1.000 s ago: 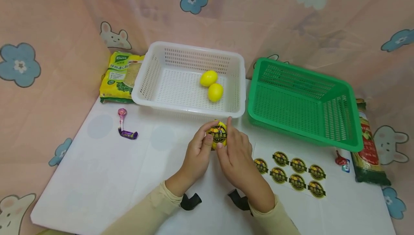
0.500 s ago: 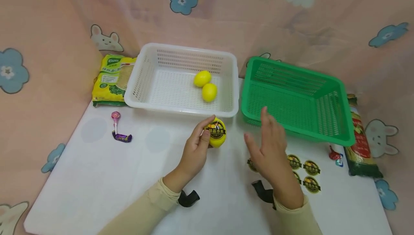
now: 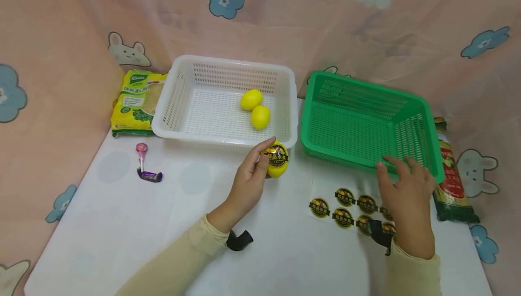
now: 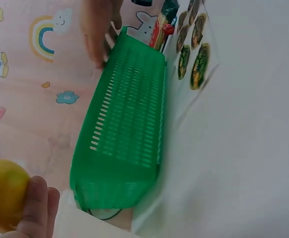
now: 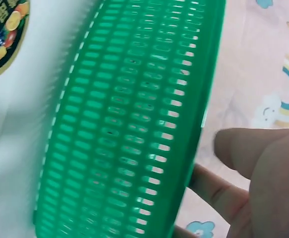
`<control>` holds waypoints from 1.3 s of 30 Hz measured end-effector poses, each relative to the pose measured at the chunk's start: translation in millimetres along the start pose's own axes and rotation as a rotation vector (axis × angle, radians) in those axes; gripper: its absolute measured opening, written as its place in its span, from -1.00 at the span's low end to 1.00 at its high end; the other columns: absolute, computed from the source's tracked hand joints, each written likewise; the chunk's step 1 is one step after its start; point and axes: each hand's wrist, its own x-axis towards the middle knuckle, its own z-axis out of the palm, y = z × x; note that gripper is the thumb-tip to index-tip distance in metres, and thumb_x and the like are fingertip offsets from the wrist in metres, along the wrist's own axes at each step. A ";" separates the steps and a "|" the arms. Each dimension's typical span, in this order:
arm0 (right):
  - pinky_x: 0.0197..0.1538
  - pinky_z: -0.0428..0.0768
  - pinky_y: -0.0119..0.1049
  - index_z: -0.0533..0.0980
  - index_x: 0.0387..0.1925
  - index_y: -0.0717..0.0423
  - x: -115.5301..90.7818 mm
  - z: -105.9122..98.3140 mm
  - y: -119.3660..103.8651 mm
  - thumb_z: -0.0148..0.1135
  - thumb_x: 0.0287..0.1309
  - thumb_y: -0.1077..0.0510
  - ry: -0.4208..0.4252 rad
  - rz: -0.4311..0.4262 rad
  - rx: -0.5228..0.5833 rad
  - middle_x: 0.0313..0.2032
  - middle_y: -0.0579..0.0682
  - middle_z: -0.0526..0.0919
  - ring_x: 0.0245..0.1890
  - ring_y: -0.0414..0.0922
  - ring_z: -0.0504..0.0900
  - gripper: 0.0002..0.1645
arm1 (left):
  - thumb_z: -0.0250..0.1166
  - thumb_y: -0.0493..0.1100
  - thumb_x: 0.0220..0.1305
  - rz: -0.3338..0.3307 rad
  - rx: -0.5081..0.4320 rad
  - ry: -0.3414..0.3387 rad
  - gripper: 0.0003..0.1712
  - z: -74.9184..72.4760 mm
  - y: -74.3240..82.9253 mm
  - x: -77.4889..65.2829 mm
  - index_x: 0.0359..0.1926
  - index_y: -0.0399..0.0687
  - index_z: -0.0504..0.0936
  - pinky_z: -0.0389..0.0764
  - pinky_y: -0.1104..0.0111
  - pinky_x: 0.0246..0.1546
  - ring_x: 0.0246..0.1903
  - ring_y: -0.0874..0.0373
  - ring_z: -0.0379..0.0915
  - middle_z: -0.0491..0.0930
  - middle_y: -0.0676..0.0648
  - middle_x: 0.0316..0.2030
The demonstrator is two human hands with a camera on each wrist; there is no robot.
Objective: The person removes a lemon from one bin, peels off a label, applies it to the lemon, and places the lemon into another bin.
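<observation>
My left hand (image 3: 246, 180) holds a yellow lemon (image 3: 278, 170) between thumb and fingers, in front of the white basket (image 3: 215, 140). A round black-and-gold label (image 3: 277, 155) on the lemon faces up. The same lemon (image 4: 4, 196) shows at the lower left of the left wrist view. My right hand (image 3: 411, 203) is at the front right of the green basket (image 3: 342, 156), holding nothing. In the right wrist view its fingertips reach past the green rim (image 5: 196, 144), while the thumb (image 5: 231, 148) stays apart from it; contact cannot be told.
Two lemons (image 3: 260, 117) lie in the white basket. A sheet of round labels (image 3: 319, 207) lies partly under the right wrist. A yellow food packet (image 3: 132, 101), a lollipop (image 3: 141, 149) and a purple-wrapped candy (image 3: 150, 176) are left; a red-green packet (image 3: 452, 169) is right.
My right hand has let go of the lemon and moved right, over the labels to the green basket's front rim. The left hand keeps holding the lemon near the white basket.
</observation>
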 end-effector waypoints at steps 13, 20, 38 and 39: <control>0.49 -0.09 0.37 0.57 0.28 0.28 4.9 4.3 5.0 0.13 0.60 -0.12 0.035 -0.024 0.001 0.20 0.50 0.55 0.35 0.52 0.27 -0.42 | 0.30 -0.01 0.54 -0.050 0.216 -0.222 -0.31 36.4 33.8 91.6 0.60 0.18 0.34 0.62 0.36 -0.10 0.01 0.12 0.51 0.46 -0.09 0.36; 0.48 -0.09 0.39 0.58 0.26 0.29 7.4 2.6 5.1 0.14 0.60 -0.09 0.037 -0.050 0.000 0.21 0.51 0.53 0.34 0.52 0.28 -0.45 | 0.34 -0.02 0.50 -0.072 0.691 -0.426 -0.25 76.9 27.8 153.2 0.61 0.14 0.33 0.57 0.31 -0.07 -0.01 0.08 0.54 0.61 -0.09 0.24; 0.43 -0.05 0.42 0.60 0.22 0.28 8.2 -2.8 7.9 0.17 0.60 -0.03 0.028 -0.079 0.002 0.15 0.49 0.58 0.25 0.49 0.37 -0.53 | 0.39 -0.20 0.41 -0.148 1.076 -0.677 -0.32 127.9 -10.7 181.8 0.52 0.05 0.49 0.49 0.41 0.06 0.19 0.12 0.45 0.57 0.00 0.35; 0.42 -0.04 0.43 0.60 0.21 0.27 8.0 -3.4 8.8 0.17 0.60 -0.02 0.030 -0.079 0.003 0.15 0.49 0.58 0.22 0.49 0.39 -0.53 | 0.41 -0.16 0.41 -0.138 1.087 -0.684 -0.31 129.2 -10.7 181.8 0.52 0.05 0.49 0.49 0.40 0.07 0.20 0.12 0.44 0.58 -0.01 0.33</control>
